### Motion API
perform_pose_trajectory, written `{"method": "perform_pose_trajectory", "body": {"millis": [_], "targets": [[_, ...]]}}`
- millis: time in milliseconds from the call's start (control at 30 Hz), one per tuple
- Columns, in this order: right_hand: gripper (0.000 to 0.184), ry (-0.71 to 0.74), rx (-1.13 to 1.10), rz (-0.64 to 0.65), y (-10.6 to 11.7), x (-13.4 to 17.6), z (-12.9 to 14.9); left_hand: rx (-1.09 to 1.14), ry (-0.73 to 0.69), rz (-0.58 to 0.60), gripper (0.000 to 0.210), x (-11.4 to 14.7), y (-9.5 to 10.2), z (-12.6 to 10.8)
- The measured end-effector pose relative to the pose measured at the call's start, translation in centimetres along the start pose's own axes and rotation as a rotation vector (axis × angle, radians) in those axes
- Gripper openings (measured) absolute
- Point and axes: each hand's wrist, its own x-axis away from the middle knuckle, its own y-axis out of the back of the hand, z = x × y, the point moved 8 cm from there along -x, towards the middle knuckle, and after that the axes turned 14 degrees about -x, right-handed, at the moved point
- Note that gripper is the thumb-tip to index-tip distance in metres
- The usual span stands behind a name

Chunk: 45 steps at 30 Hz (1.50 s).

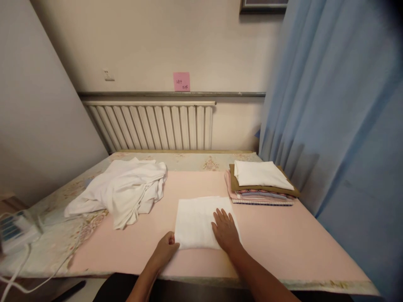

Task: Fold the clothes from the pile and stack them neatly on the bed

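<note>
A white cloth (195,222), folded into a neat rectangle, lies flat on the pink sheet in front of me. My right hand (226,230) rests palm down on its right part, fingers stretched out. At the cloth's near left corner is my left hand (166,248), with its fingers curled in and the thumb against the corner; the fingertips are partly hidden. Left of the cloth lies a crumpled heap of white fabric (132,188). To the right stands a stack of folded fabrics (264,193), with a white piece (261,174) on top of a brown one.
The pink sheet (283,243) covers a table over a floral cloth (208,162). A white power strip with cables (22,235) sits at the left edge. Behind are a radiator (157,126) and a wall; a blue curtain (315,126) hangs along the right.
</note>
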Motion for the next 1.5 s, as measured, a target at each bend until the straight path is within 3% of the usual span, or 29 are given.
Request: {"method": "perform_pose_trajectory", "body": {"millis": [467, 867, 1500], "targets": [[0.042, 0.021, 0.013, -0.023, 0.0, 0.1, 0.1, -0.015, 0.003, -0.018, 0.027, 0.3, 0.4, -0.8], [0.042, 0.024, -0.002, -0.026, -0.2, 0.1, 0.0, 0.156, -0.031, 0.066, 0.037, 0.2, -0.8, 0.0], [0.041, 0.021, 0.009, -0.034, 0.1, 0.1, 0.1, 0.199, 0.017, 0.061, 0.044, 0.1, -1.0, 0.7]]}}
